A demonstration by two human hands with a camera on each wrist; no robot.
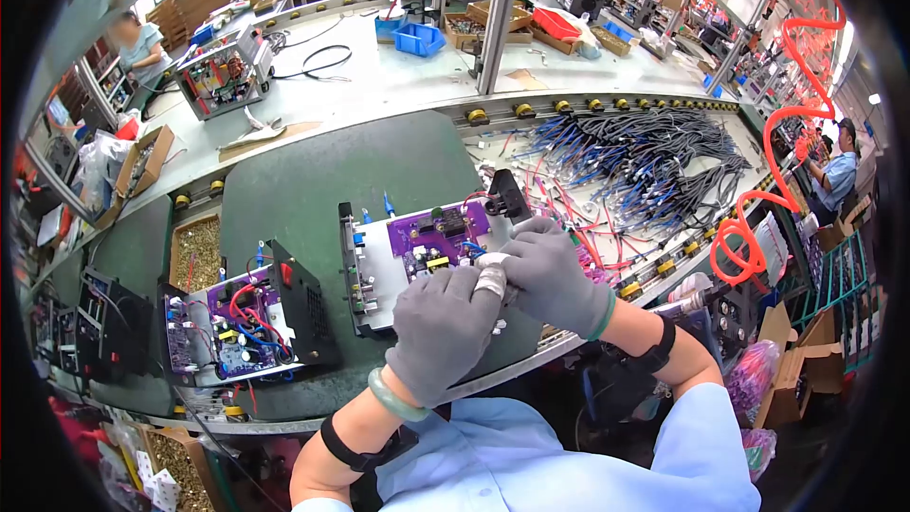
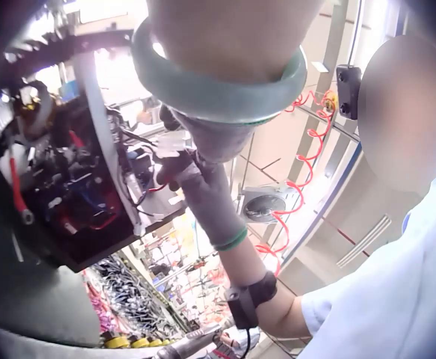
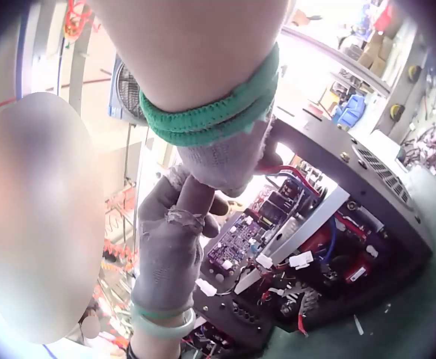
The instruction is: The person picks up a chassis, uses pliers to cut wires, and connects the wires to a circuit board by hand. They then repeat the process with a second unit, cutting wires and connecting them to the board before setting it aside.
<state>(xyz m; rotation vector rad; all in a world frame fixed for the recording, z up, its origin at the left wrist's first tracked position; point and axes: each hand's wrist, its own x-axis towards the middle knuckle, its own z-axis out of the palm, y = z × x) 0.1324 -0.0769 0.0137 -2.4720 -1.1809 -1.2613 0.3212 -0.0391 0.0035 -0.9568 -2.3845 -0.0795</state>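
Both hands wear grey gloves and meet over the near right side of an opened metal chassis with a purple circuit board. The left hand has curled fingers, its whitish, worn index tip against the right hand's fingers. The right hand curls in from the other side. Between the fingertips shows a small white connector with wires beside it, pinched by both hands; the fingers hide most of it. In the right wrist view, white plugs on loose wires hang by the chassis's metal plate.
A second opened unit with a purple board stands on the green mat to the left. Bundled cables lie at the back right. A coiled red air hose hangs on the right. Blue bins stand at the back.
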